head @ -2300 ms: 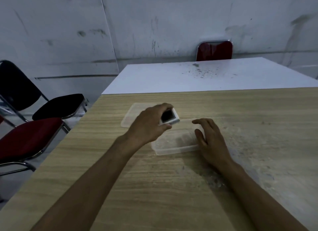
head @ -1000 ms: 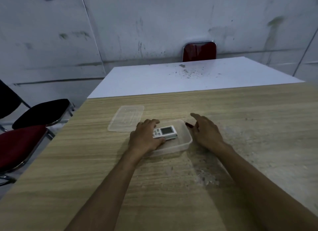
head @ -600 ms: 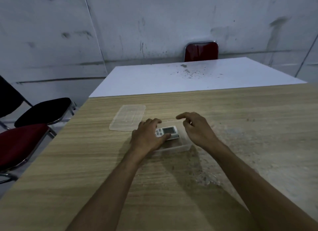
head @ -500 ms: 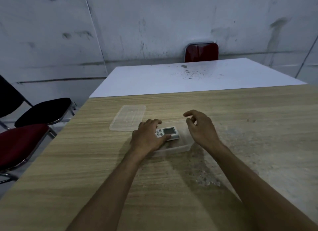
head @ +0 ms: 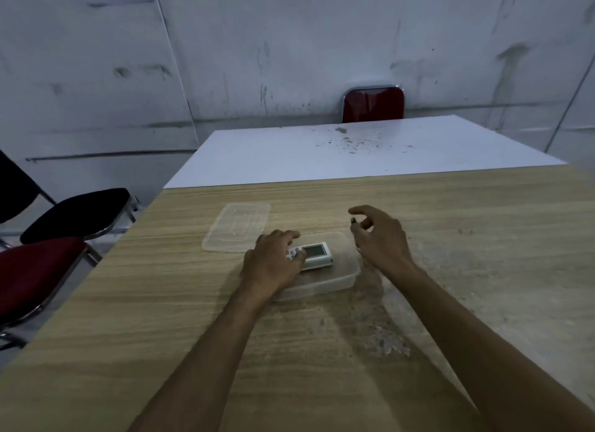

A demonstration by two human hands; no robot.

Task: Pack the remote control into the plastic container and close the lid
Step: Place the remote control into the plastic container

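Presently the remote control [head: 314, 255] lies flat inside the plastic container [head: 338, 278], display side up, its grey screen toward the right end and its button end covered by fingers. Only this one item shows inside the container, which is clear, shallow and rectangular, stands open on the wooden worktop [head: 467, 270], and has bare floor showing to the right of the remote and along the near wall.

Left hand [head: 273, 264]: palm down over the container's left end, fingers curled onto the remote's button end and in contact with it. Whether it grips the remote or only presses on it cannot be told.

Right hand [head: 381, 238]: raised just beyond the container's right end, apart from it, fingers loosely curled and spread, holding nothing visible.

Lid [head: 238, 227]: clear, lying flat on the worktop just beyond and left of the container, close to its far left corner; contact between them cannot be told. It is not fitted.

Surroundings: a white table [head: 322, 154] abuts the far edge of the worktop, with a red chair back [head: 373, 104] behind it. Red [head: 35, 267] and black [head: 77, 211] chair seats stand at the left.
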